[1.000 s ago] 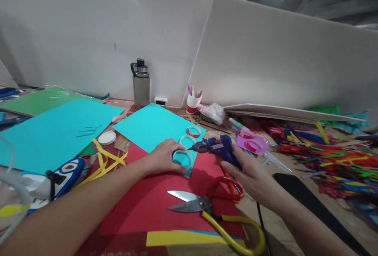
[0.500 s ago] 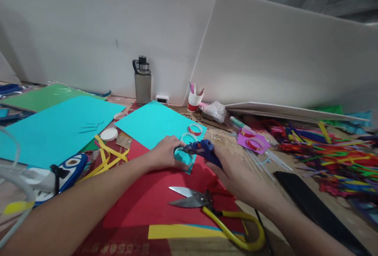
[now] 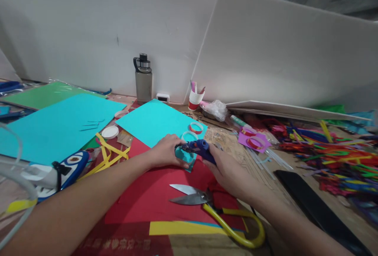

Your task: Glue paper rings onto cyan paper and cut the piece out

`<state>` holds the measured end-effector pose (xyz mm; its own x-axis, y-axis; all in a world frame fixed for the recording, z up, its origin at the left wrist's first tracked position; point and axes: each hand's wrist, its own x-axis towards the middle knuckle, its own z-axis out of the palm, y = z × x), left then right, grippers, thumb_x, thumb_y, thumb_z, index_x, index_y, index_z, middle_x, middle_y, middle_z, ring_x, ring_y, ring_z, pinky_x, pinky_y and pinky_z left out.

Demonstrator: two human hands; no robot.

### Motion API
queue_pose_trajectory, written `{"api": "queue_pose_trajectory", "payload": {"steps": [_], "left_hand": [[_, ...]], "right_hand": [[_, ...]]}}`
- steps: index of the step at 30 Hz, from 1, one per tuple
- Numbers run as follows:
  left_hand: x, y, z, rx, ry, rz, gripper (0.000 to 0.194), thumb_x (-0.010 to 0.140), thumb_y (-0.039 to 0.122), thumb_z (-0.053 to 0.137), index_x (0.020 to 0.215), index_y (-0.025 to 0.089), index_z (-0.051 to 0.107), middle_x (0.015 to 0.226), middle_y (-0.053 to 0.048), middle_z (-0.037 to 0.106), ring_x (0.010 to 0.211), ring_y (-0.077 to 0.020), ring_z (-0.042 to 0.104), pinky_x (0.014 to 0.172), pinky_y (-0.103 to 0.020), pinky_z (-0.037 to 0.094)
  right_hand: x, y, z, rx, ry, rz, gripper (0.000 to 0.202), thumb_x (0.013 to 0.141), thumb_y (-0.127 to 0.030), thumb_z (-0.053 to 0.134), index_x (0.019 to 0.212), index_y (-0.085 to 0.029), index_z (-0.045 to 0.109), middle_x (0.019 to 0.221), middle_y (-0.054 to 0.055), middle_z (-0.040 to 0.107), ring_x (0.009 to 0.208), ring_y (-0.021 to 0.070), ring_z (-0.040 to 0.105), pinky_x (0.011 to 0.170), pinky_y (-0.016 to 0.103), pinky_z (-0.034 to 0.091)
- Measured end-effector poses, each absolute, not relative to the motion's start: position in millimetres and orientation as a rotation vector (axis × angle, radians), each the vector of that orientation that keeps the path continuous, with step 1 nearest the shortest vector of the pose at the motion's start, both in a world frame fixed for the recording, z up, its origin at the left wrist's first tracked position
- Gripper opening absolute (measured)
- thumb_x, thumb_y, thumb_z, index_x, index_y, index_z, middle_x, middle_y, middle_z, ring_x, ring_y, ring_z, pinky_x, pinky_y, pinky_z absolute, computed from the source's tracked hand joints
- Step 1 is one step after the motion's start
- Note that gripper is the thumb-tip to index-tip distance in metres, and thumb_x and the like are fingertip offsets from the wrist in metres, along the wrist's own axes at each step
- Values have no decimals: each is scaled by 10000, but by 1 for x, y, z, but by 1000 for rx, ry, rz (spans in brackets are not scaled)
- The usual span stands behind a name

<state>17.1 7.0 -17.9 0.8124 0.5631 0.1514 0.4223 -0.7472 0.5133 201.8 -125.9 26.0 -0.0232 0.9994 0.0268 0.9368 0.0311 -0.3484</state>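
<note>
In my right hand (image 3: 227,167) is a blue glue gun (image 3: 203,149), its nozzle pointing left at a ring standing on the cyan paper. My left hand (image 3: 167,151) has its fingers and thumb closed around that ring (image 3: 185,156), which the glue gun partly covers. Two similar rings, a white one (image 3: 189,136) and a red-and-white one (image 3: 196,128), sit just beyond on the cyan sheet (image 3: 156,120). Red paper (image 3: 147,197) lies under my hands. Closer to me, yellow-handled scissors (image 3: 201,198) rest on it with blades apart.
A bottle (image 3: 143,82) and a paper cup of pens (image 3: 195,100) stand by the white boards. Purple paper with rings (image 3: 254,142) and a pile of coloured pipe cleaners (image 3: 339,157) are at right. A blue-and-white power tool (image 3: 67,173) lies left, near yellow strips (image 3: 109,155).
The glue gun and my right hand have shifted slightly left, and the gun's handle has turned a little. My left hand keeps its place at the ring. The view has moved slightly.
</note>
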Motion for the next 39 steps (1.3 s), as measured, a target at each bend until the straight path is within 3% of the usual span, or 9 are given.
{"api": "queue_pose_trajectory", "payload": {"steps": [11,32,39], "left_hand": [[17,7,-17,2533,744,386,686,565,641,755,1110,234,664,1083,-65,615,1038,-264,528,877,-326,408],[17,7,-13,2515,724,354,691,580,630,756,1150,255,651,1075,-60,602,1038,-259,516,884,-331,390],[17,10,-17,2540,710,380,676,578,663,732,1100,237,672,1059,-53,618,997,-249,536,837,-304,400]], "right_hand": [[204,-124,19,-1923,-2078,217,214,920,-204,459,1120,-169,527,1026,108,673,934,223,637,763,296,453],[202,-136,31,-2081,-2071,190,378,886,-147,484,1261,-122,520,1148,152,651,1035,249,622,845,327,460],[200,-129,20,-1922,-2087,220,310,915,-195,456,1213,-161,536,1134,121,658,1013,222,626,839,309,461]]}}
